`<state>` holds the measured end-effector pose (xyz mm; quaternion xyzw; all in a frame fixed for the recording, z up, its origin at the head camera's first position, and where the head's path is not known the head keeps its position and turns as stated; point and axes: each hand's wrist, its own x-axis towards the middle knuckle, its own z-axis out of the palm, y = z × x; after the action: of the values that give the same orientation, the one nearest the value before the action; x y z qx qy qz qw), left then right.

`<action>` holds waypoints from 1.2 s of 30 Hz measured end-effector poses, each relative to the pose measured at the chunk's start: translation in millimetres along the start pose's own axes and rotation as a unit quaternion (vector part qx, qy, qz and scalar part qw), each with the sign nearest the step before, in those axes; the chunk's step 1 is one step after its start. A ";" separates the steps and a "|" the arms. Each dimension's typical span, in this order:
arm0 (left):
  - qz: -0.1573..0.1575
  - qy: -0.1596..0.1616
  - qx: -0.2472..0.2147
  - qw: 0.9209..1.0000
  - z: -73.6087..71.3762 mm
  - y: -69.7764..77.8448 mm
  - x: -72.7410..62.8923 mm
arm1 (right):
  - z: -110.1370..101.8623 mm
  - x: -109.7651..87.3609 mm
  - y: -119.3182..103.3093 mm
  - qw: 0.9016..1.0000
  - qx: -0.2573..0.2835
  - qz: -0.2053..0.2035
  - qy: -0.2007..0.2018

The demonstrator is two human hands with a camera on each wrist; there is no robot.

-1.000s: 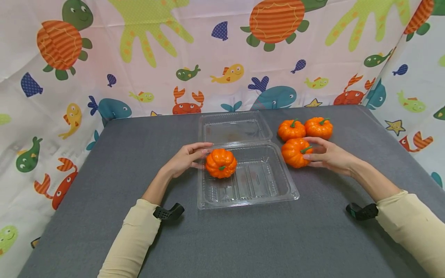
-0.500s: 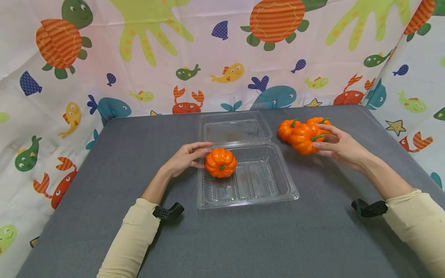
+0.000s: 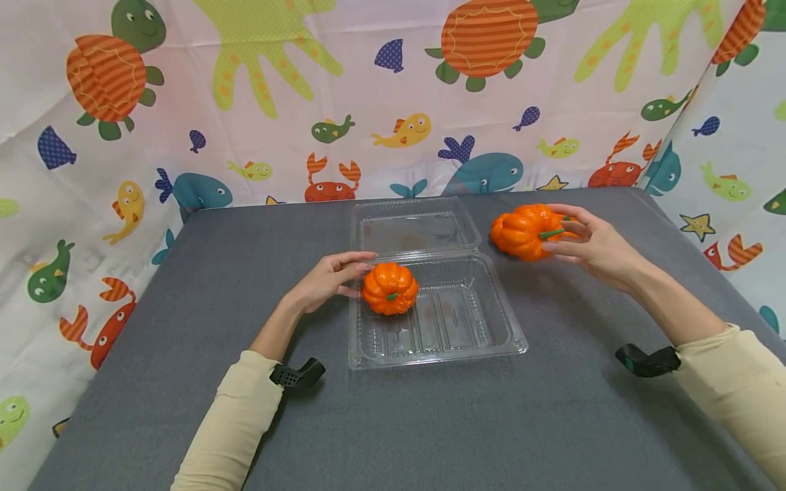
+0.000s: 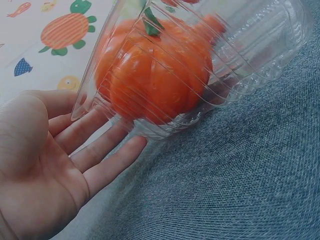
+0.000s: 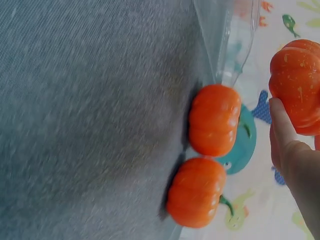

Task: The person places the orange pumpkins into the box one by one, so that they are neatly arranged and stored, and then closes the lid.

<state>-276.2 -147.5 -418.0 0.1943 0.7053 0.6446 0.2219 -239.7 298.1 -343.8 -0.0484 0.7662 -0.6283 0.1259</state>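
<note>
My right hand (image 3: 598,245) holds an orange toy pumpkin (image 3: 529,235) with a green stem, lifted off the table. In the right wrist view its fingers curve round that pumpkin (image 5: 297,82), and two more pumpkins (image 5: 215,120) sit side by side on the table beyond; the head view largely hides them behind the held one. My left hand (image 3: 325,281) rests at the left rim of a clear plastic clamshell container (image 3: 439,354), fingers fairly straight along its wall; the thumb tip is hard to see. One pumpkin (image 3: 390,289) sits inside the container's left part, seen through the wall in the left wrist view.
The container's lid (image 3: 417,228) lies folded back, away from me. Grey cloth covers the table (image 3: 430,429). A curtain (image 3: 258,150) printed with sea animals hangs along the back and both sides.
My right hand has lifted a pumpkin from the table and raised it away from me, then slightly left, in front of the other two. The left hand and container have stayed put.
</note>
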 end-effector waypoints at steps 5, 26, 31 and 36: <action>0.000 -0.001 0.000 1.000 0.5 0.3 0.0 | 16.7 3.2 -2.5 0.999 -0.031 -0.040 -0.009; 0.003 -0.007 -0.005 1.000 0.0 0.3 -0.2 | 85.9 -2.9 -5.5 0.970 -0.094 -0.177 -0.135; 0.004 -0.007 -0.004 1.000 -0.3 -0.1 -0.3 | 103.2 -3.8 -4.2 0.963 -0.080 -0.199 -0.164; 0.006 -0.007 -0.002 1.000 0.6 0.7 -0.2 | 122.1 -8.1 -2.2 0.958 -0.050 -0.204 -0.196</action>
<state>-275.8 -147.1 -417.3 0.2022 0.7013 0.6461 0.2233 -201.1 183.4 -362.4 -0.3321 0.7308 -0.5798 0.1398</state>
